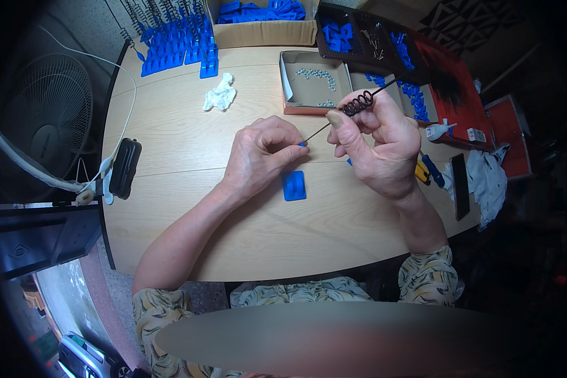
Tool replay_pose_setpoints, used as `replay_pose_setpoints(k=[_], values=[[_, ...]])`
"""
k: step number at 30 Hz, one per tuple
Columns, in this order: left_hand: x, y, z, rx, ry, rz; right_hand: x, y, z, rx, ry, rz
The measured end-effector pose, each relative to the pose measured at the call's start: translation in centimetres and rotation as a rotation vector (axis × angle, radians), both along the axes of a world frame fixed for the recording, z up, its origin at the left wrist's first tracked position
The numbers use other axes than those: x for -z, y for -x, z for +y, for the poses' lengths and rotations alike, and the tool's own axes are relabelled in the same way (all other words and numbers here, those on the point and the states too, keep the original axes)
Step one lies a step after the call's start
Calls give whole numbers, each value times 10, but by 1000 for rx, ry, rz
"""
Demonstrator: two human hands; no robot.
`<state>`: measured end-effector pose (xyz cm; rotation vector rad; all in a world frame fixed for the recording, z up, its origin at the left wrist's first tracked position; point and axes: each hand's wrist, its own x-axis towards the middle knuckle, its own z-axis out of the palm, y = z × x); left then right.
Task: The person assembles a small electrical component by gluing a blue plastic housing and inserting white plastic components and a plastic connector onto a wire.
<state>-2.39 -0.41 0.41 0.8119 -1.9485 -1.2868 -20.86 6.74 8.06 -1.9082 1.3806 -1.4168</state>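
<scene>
My right hand (384,138) grips a black wire (359,103) wound into a coil, with one straight end running up to the right and the other down to the left. At that lower end, my left hand (264,148) pinches a tiny blue piece (303,144) between thumb and forefinger. The wire tip meets the blue piece; whether it sits inside cannot be made out. Just below my left fingertips, a blue rectangular plastic base (294,186) lies on the wooden table (246,252). Another bit of blue shows beside my right hand, mostly hidden.
Blue bases with coiled wires (176,50) stand at the far left. A shallow box (286,94) holds small metal beads, behind it a carton (264,33) of blue parts. Crumpled tissue (220,93), a glue bottle (439,130), a phone (460,187) and a fan (47,126) surround the work area.
</scene>
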Motion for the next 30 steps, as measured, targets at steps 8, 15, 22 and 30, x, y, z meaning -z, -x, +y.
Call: replay_pose_setpoints(k=[8,15,22,30], values=[[2,-1,-1,11,-3,24,-1,-2,1,1,-31,0],[1,-1,0,14,-23,32,0,0,0,2,-44,8],[2,-1,-1,5,49,27,0,-1,1,-2,-17,-7],[0,-2,-1,9,13,23,0,-1,-1,8,-9,-2]])
